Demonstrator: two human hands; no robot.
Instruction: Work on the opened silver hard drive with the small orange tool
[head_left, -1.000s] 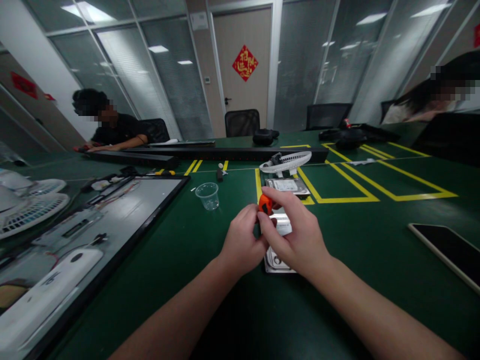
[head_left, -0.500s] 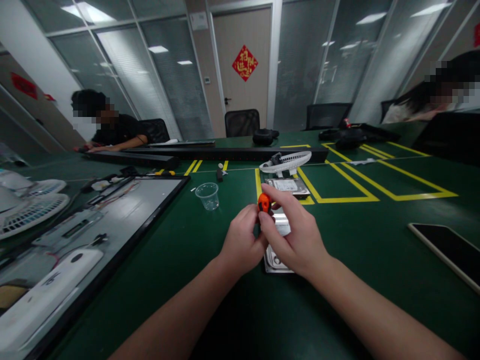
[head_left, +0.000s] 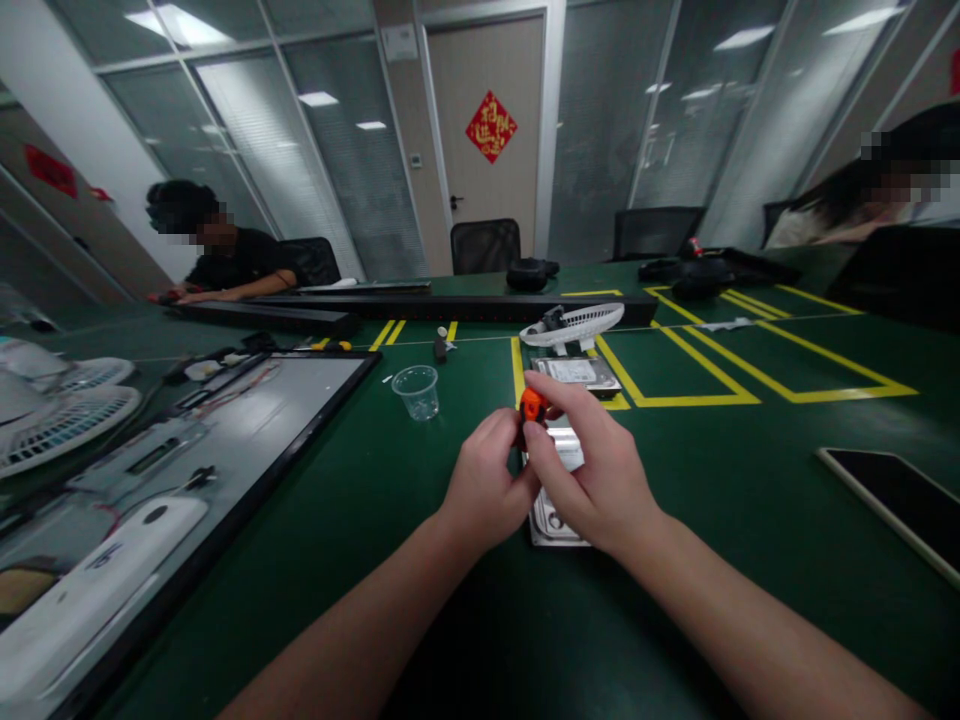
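A screwdriver [head_left: 533,405] with an orange and black handle stands over a silver hard drive [head_left: 553,528] on the green table. The fingertips of my right hand [head_left: 600,470] pinch the top of its handle. Just below and to the left, my left hand [head_left: 487,475] is closed around the lower part of the screwdriver; its fingertips are partly hidden. Both hands cover much of the hard drive, and the tip of the screwdriver is out of sight. Behind the hands lies a second hard drive [head_left: 581,374].
A clear plastic cup [head_left: 417,393] stands left of my hands. Further left lies an opened flat panel [head_left: 300,385] with a white device [head_left: 105,590] on it. A white fan grille [head_left: 577,325] sits behind; a phone [head_left: 900,500] lies at right. Two people sit across the table.
The orange handle has turned slightly between my right fingertips. Both hands keep nearly the same place and grip.
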